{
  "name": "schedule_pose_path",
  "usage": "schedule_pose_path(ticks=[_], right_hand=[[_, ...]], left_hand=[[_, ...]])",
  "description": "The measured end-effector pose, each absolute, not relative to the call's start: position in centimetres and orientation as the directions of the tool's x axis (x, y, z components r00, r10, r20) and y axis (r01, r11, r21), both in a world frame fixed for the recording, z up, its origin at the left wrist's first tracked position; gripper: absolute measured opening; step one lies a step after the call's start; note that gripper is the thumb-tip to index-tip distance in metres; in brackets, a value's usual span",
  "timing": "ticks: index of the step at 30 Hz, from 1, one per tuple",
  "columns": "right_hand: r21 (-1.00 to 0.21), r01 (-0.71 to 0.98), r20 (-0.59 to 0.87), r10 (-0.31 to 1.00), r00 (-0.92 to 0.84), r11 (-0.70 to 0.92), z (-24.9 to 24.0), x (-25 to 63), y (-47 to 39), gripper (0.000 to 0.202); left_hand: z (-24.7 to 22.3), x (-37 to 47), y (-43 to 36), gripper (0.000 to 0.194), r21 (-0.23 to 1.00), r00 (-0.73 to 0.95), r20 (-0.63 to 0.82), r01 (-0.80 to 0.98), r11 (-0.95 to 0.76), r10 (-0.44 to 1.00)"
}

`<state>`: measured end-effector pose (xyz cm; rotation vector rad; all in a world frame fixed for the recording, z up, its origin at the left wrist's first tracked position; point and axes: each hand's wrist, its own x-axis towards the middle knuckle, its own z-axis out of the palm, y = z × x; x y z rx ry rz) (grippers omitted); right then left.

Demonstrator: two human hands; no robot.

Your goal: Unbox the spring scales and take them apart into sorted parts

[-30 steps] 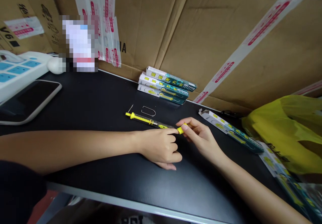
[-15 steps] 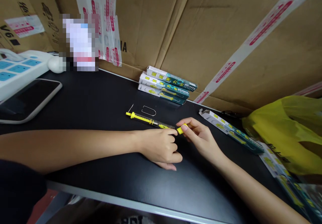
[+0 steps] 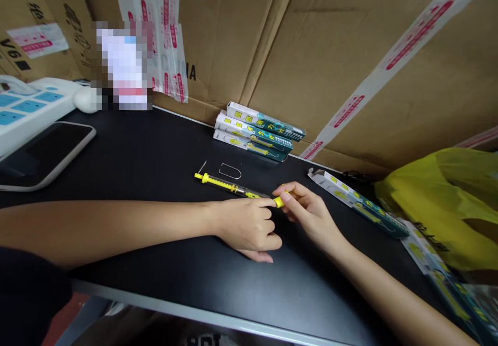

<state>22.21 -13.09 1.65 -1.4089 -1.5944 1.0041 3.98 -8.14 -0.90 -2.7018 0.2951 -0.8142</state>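
Note:
My right hand (image 3: 307, 208) pinches a small yellow cap (image 3: 280, 201) between thumb and fingers, just above the black table. My left hand (image 3: 249, 226) reaches across with its index finger stretched out to the cap, the fingertip at or against it. Its other fingers are loosely bent, the thumb apart below, and nothing is held in it. Behind the left hand lies a clear tubular spring scale (image 3: 223, 183) with yellow fittings; its right end is partly hidden by the hands. Beyond it lie a bent wire hook (image 3: 230, 171) and a thin metal pin (image 3: 202, 167) by the scale's left end.
Several spring scale boxes (image 3: 252, 137) are stacked against the cardboard at the back. More boxes (image 3: 360, 203) lie at the right beside a yellow plastic bag (image 3: 439, 201). A phone (image 3: 46, 154) and a white power strip (image 3: 35, 105) are at the left.
My left index finger has shifted slightly right and now reaches the yellow cap more closely. The right hand keeps its pinch; the other things stay where they were.

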Motion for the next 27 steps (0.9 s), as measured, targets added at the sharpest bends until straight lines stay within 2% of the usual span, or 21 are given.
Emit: schedule_pose_path(ticks=[13,24,27], right_hand=[[-0.911,0.388,0.084,0.984,-0.155,0.139,1.27,21.78,-13.01,0.020],[-0.919,0.382,0.061,0.991,-0.121,0.103,1.22,21.85,-13.01,0.023],[-0.932,0.355,0.039,0.995,-0.095,0.070,1.05,22.01,-13.06,0.024]], left_hand=[[-0.86,4.01,-8.15,0.035,-0.346,0.821,0.492,-0.119,-0.931,-0.288],[-0.97,4.12,-8.04,0.034,-0.325,0.840,0.464,-0.134,-0.936,-0.281],[-1.08,4.00,-7.95,0.033,-0.309,0.831,0.499,-0.095,-0.946,-0.247]])
